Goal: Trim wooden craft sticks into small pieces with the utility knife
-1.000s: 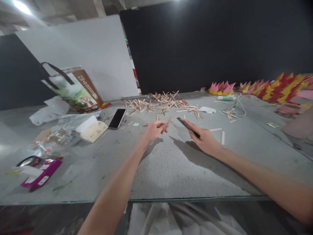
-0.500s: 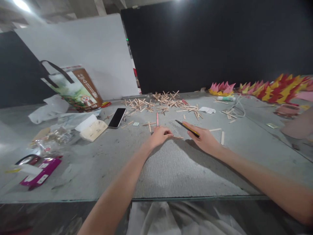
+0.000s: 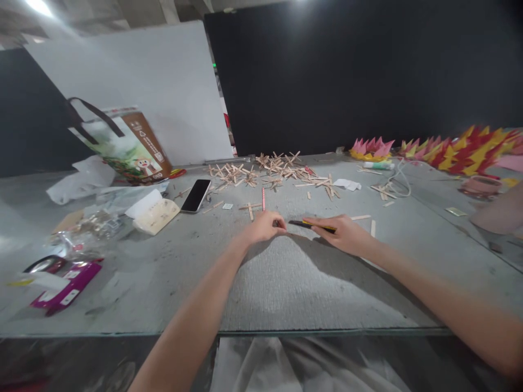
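Observation:
In my right hand [image 3: 347, 233] is a yellow-and-black utility knife [image 3: 314, 225], its dark tip pointing left towards my other hand. My left hand [image 3: 267, 226] is closed in a pinch low over the table, on a thin wooden stick [image 3: 297, 236] whose end shows faintly to the right of the fingertips. The knife tip is close to those fingertips; whether it touches the stick I cannot tell. Just beyond my left hand lie a red-and-white strip [image 3: 263, 199] and crossed wooden sticks [image 3: 250, 210].
Heaps of wooden sticks [image 3: 281, 166] lie along the back of the grey table [image 3: 286, 294]. A phone [image 3: 196, 196], a printed bag [image 3: 131, 144] and a purple packet [image 3: 67, 288] are on the left. Pink, red and yellow paper pieces [image 3: 469, 149] and a white cable [image 3: 402, 179] lie right.
My right hand has brought the knife down and slightly towards me, its blade now lying flatter beside my left fingertips. My left hand has barely moved.

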`<state>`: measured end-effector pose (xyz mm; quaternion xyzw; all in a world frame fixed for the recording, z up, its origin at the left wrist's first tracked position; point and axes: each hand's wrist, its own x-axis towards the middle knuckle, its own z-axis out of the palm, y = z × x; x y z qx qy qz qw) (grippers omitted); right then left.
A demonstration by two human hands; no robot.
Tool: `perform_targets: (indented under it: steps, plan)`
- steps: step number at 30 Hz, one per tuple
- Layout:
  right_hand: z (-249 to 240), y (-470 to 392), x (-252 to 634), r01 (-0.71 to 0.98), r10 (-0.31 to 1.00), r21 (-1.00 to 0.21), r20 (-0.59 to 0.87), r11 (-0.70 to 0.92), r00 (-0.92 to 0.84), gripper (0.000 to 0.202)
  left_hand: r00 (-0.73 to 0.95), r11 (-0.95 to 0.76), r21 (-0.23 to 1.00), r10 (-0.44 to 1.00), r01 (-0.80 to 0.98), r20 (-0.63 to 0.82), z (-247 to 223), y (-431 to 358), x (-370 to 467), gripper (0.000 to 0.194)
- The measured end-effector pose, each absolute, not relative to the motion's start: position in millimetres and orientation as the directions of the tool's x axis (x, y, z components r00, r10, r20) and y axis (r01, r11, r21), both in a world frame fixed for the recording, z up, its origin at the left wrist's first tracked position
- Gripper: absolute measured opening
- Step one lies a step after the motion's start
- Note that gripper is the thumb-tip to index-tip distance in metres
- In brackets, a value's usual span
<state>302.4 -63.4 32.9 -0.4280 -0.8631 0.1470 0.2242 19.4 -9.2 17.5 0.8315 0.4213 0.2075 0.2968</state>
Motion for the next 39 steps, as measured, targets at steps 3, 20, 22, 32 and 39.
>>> perform_targets:
  steps: [3,20,22,32,39]
  plan:
    - [43.3,-65.8,307.8,0.668,0.775,-0.413,0.185,0.619,-0.604,0.044,0.572,-0.475,0.668,0.815,0.573,0.089,20.3,-9.1,15.9,0.008]
    - [47.8,-65.6,310.4,0.644,0.716,-0.326,0.202,0.693,-0.668,0.043,0.555,-0.449,0.646,0.831,0.618,0.046,22.3,-9.0,15.0,0.011]
    - [47.5,-65.6,310.2,0.645,0.714,-0.316,0.208,0.695,-0.668,0.043,0.556,-0.45,0.644,0.83,0.618,0.046,22.2,-8.9,15.2,0.011]
    - [43.1,-63.3,311.6,0.621,0.693,-0.318,0.228,0.717,-0.684,0.043,0.559,-0.446,0.645,0.829,0.621,0.036,24.6,-10.6,14.1,0.011]
    - [47.5,-67.5,309.0,0.654,0.72,-0.319,0.167,0.686,-0.674,0.043,0.566,-0.444,0.654,0.824,0.613,0.028,23.9,-9.8,14.3,0.015]
